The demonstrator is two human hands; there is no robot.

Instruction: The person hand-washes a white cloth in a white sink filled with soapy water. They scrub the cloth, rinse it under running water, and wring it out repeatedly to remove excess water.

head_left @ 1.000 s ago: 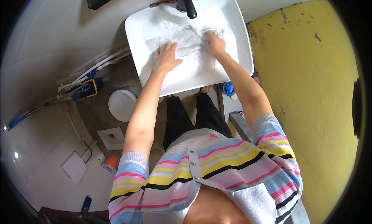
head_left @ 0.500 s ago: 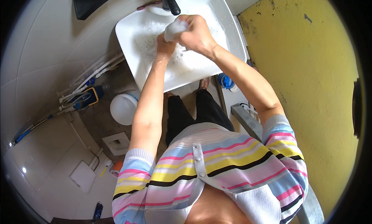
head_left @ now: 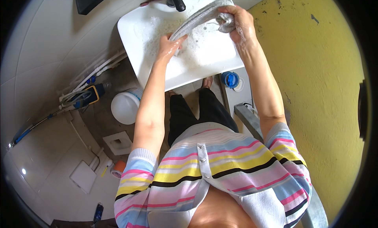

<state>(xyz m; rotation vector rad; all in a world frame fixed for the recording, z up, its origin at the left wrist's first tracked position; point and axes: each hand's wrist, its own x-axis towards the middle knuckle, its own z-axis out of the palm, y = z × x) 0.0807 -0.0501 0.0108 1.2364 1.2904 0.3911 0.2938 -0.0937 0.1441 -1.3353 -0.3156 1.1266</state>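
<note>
Left hand (head_left: pixel 169 47) and right hand (head_left: pixel 241 26) both gripping grey cloth (head_left: pixel 201 16), arched between them over white sink (head_left: pixel 130 35). Suds (head_left: pixel 199 38) beneath; black faucet (head_left: pixel 175 1) near cloth.

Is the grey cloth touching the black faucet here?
Apart. The head view shows a strip of white sink between the tip of the black faucet and the grey cloth.

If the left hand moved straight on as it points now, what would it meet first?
Past the grey cloth it grips, the left hand would probably meet the black faucet; depth is unclear.
</note>
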